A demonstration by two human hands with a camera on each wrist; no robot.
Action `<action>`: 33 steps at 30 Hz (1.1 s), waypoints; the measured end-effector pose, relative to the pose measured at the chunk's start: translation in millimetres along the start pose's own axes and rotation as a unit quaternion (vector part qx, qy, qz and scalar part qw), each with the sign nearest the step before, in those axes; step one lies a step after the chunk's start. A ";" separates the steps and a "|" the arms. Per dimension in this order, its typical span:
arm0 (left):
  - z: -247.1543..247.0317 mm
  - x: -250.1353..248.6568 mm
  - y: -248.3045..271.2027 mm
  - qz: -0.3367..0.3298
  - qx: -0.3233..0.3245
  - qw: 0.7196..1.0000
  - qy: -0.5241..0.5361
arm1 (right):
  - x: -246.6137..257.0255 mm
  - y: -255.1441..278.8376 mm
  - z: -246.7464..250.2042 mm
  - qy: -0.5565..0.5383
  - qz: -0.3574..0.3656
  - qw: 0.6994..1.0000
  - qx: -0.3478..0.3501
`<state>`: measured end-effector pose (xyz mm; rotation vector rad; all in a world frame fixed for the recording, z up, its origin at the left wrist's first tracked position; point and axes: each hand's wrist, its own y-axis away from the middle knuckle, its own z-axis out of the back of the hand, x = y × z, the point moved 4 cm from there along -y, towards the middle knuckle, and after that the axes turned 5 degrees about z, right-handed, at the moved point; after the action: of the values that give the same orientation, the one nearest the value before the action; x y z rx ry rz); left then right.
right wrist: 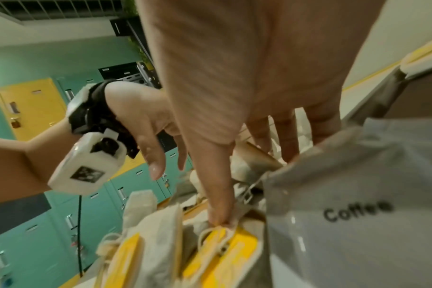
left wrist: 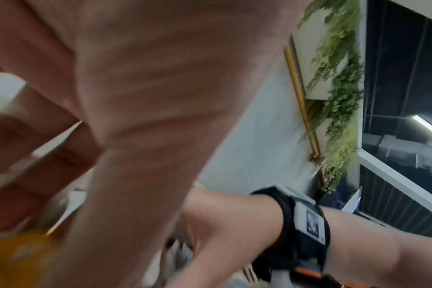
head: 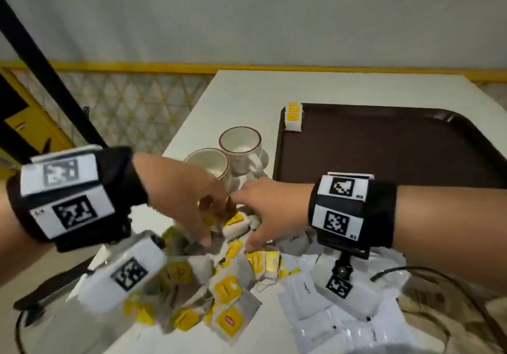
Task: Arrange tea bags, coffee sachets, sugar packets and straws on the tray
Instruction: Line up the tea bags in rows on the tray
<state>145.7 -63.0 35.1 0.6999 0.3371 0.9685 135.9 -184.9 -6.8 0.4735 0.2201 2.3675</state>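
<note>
Reaching into tea bags (head: pixel 227 290), right hand (head: pixel 263 213) fingers spread touching them, left hand (head: pixel 189 197) grip unclear

In the head view the left hand (head: pixel 178 189) is smeared by motion, and its fingertips hide what they touch in the tea bags (head: pixel 225 290). The right hand (head: pixel 263 211) covers part of the pile too. The tray (head: pixel 384 145) runs off the right edge. The left wrist view shows only blurred palm; nothing held can be told.
</note>
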 end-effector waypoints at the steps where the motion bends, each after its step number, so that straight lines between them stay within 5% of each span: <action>1: -8.6 -0.9 -1.5 0.001 -0.008 1.000 -0.005 | 2.6 -0.2 -0.8 0.005 0.001 1.000 -0.008; 11: -37.1 -4.8 -15.1 -0.040 -0.185 0.982 0.027 | 0.9 -5.4 1.0 -0.004 -0.005 0.998 -0.057; 21: -16.8 7.9 0.5 -0.058 -0.282 0.944 0.162 | -26.9 17.5 45.6 -0.147 -0.061 0.964 -0.215; 26: 4.3 13.1 18.2 -0.078 -0.342 0.876 0.331 | -46.3 46.6 47.0 -0.457 -0.101 0.835 -0.288; 31: 29.1 -14.6 17.9 -0.147 -0.390 0.713 0.564 | -48.2 76.6 41.7 -0.689 -0.060 0.655 -0.303; 33: 38.9 -35.3 8.6 -0.173 -0.392 0.643 0.634 | -47.8 85.5 38.8 -0.727 -0.041 0.608 -0.316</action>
<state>142.8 -104.6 68.1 -0.9690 1.1364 0.9632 131.8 -279.2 39.9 1.6975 -1.2442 1.1152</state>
